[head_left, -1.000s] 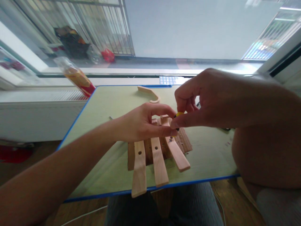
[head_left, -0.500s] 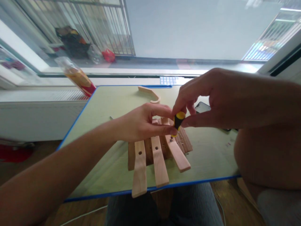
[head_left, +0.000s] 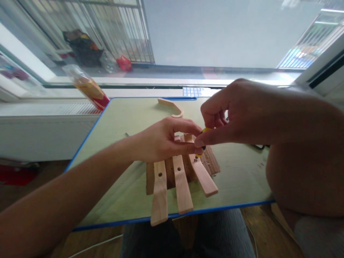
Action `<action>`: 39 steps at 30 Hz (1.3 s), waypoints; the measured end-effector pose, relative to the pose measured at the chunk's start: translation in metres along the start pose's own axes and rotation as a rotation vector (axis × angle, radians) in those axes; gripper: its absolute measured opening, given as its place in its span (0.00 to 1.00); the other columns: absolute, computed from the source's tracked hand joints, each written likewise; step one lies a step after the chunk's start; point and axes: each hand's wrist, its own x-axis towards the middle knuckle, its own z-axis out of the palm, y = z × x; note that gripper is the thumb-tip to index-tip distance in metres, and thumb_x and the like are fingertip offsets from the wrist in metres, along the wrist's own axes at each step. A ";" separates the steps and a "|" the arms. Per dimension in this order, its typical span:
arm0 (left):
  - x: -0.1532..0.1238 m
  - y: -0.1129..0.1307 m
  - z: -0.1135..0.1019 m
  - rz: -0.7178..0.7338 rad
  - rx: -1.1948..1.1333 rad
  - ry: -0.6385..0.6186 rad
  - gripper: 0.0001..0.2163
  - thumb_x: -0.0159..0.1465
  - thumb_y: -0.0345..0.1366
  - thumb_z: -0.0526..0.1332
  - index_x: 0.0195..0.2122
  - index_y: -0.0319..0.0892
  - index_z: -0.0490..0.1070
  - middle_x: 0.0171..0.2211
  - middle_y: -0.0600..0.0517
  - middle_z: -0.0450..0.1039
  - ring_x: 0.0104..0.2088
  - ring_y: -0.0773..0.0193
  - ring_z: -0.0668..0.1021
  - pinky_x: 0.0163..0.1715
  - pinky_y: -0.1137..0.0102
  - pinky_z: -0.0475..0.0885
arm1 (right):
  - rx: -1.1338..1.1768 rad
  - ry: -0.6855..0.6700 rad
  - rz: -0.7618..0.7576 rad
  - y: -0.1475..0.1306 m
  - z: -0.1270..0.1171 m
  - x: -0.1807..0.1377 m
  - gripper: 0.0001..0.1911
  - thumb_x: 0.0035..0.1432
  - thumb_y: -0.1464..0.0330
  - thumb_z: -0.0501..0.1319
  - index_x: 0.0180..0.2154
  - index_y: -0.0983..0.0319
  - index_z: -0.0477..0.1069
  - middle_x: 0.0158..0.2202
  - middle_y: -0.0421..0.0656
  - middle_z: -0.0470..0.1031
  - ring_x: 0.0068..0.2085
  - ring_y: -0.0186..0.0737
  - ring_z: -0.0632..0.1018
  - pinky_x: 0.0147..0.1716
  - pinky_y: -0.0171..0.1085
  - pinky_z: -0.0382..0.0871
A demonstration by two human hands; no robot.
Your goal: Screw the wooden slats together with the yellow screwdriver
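A short yellow-and-black screwdriver (head_left: 205, 130) stands tilted, its tip on a screw (head_left: 195, 160) in the right wooden piece (head_left: 205, 179). Around its handle, my right hand (head_left: 231, 114) is closed in a pinch, with the thumb across the front. My left hand (head_left: 163, 139) reaches in from the left, its thumb and index finger gripping the lower handle; the contact is partly hidden. Below it, the left wooden piece (head_left: 160, 197) and the middle wooden piece (head_left: 184, 191), each with a dark hole, lie across a brown wooden board (head_left: 171, 173). Their upper ends are covered by my left hand.
A loose curved wooden piece (head_left: 170, 104) lies at the table's back. A dark-edged phone-like object (head_left: 258, 147) is mostly hidden behind my right arm. On the sill at left leans a plastic-wrapped package (head_left: 91, 91). The blue-edged table (head_left: 118, 193) meets a window.
My right hand has turned around the screwdriver handle, its thumb sliding left and down over it, covering more of it. The left hand and the wooden pieces have stayed put.
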 end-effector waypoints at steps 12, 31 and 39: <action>-0.002 0.001 -0.003 0.007 0.009 -0.032 0.11 0.69 0.42 0.67 0.47 0.44 0.83 0.41 0.48 0.82 0.47 0.56 0.81 0.51 0.63 0.74 | 0.011 -0.006 -0.099 -0.006 -0.004 -0.007 0.10 0.60 0.70 0.64 0.37 0.55 0.85 0.33 0.37 0.83 0.28 0.35 0.75 0.26 0.38 0.65; 0.001 0.001 -0.001 0.017 -0.023 -0.009 0.10 0.66 0.41 0.71 0.45 0.43 0.84 0.43 0.48 0.82 0.47 0.56 0.81 0.51 0.62 0.74 | -0.013 0.002 -0.037 -0.002 0.003 0.003 0.25 0.61 0.48 0.66 0.22 0.59 0.71 0.17 0.34 0.64 0.21 0.30 0.61 0.18 0.39 0.48; -0.002 -0.003 -0.002 -0.028 -0.051 -0.022 0.10 0.68 0.40 0.70 0.46 0.43 0.84 0.44 0.48 0.82 0.45 0.58 0.81 0.47 0.65 0.75 | 0.039 0.007 -0.091 -0.001 -0.007 -0.005 0.13 0.61 0.53 0.69 0.42 0.51 0.84 0.34 0.35 0.83 0.29 0.33 0.77 0.25 0.35 0.66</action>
